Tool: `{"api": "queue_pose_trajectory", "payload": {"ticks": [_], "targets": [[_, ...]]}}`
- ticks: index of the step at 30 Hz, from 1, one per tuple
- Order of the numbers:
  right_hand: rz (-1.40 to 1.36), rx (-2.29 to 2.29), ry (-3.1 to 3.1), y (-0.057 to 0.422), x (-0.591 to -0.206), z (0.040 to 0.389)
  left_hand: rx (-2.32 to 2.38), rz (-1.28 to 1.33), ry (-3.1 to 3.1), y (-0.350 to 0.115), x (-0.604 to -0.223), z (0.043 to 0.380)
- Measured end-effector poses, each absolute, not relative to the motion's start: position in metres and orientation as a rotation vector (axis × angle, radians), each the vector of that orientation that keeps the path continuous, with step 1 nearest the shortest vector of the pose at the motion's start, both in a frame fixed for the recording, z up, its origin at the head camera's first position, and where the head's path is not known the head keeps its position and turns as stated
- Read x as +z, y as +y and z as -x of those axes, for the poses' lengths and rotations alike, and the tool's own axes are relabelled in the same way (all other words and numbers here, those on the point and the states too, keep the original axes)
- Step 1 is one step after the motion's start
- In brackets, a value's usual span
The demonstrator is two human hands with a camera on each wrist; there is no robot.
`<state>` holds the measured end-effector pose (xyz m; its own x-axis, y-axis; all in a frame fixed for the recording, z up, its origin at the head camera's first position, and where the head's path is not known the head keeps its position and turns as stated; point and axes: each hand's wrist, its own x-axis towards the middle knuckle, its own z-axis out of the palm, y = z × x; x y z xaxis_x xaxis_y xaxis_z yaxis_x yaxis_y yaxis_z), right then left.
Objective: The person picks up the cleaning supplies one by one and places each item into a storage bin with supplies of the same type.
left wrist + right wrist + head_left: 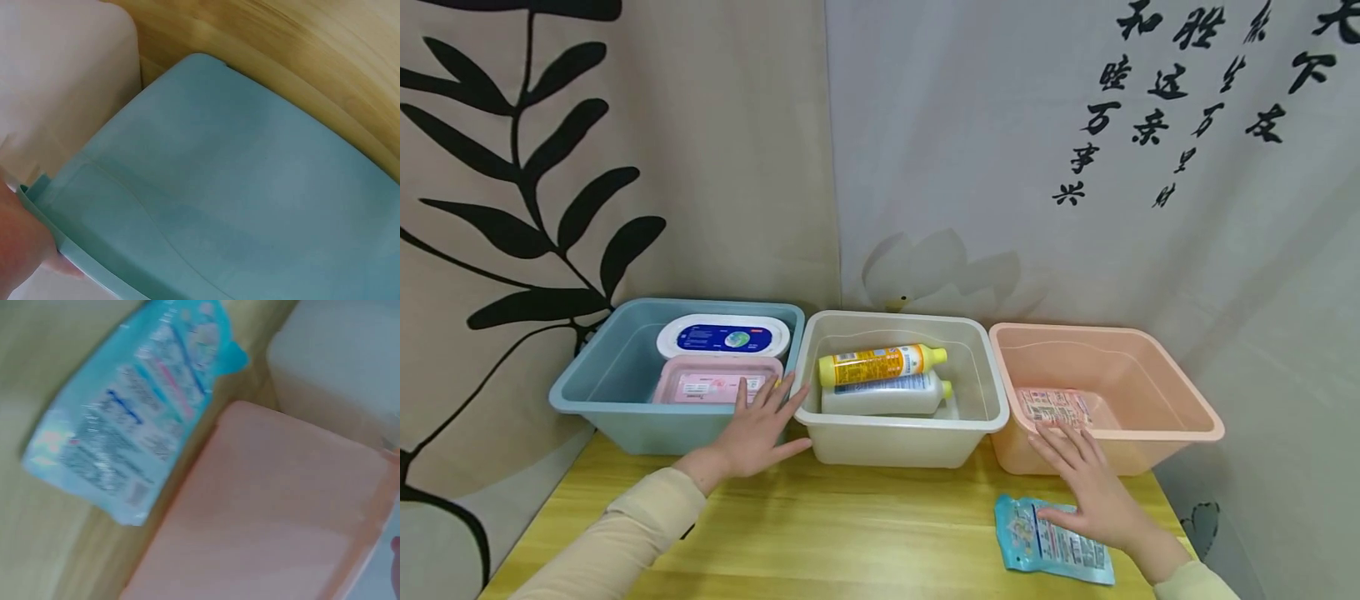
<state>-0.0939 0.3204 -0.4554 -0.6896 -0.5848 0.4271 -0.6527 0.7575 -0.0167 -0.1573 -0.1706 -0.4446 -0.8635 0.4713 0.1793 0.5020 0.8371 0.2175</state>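
My left hand (752, 437) is spread with straight fingers over the front right corner of the blue bin (602, 407). In the left wrist view its edge shows at the bin's rim (81, 257). Under its fingertips in the head view lies a pink pack (700, 385), beside a white oval tub with a blue label (724, 337). My right hand (1093, 492) reaches with straight fingers to the front rim of the peach bin (1150, 435). Inside that bin lies a pink printed packet (1052, 406). A light-blue pouch (1060, 546) lies on the table, partly beneath the right hand in this view.
Between the two bins stands a cream bin (895, 442) holding a yellow bottle (880, 364) and a white bottle with a yellow-green cap (880, 395). All three stand side by side on the wooden table (865, 533). A printed curtain (737, 167) hangs behind them.
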Motion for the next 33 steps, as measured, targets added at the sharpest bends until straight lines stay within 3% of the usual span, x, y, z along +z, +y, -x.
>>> {"api": "queue_pose_trajectory", "payload": {"ticks": [12, 33], "targets": [[-1.060, 0.192, -2.584, 0.330, -0.491, 0.075, -0.384, 0.741, -2.948, -0.171, -0.440, 0.155], [-1.125, 0.218, -2.679, 0.343, -0.549, 0.073, -0.348, 0.743, -2.962, -0.170, -0.441, 0.159]]}}
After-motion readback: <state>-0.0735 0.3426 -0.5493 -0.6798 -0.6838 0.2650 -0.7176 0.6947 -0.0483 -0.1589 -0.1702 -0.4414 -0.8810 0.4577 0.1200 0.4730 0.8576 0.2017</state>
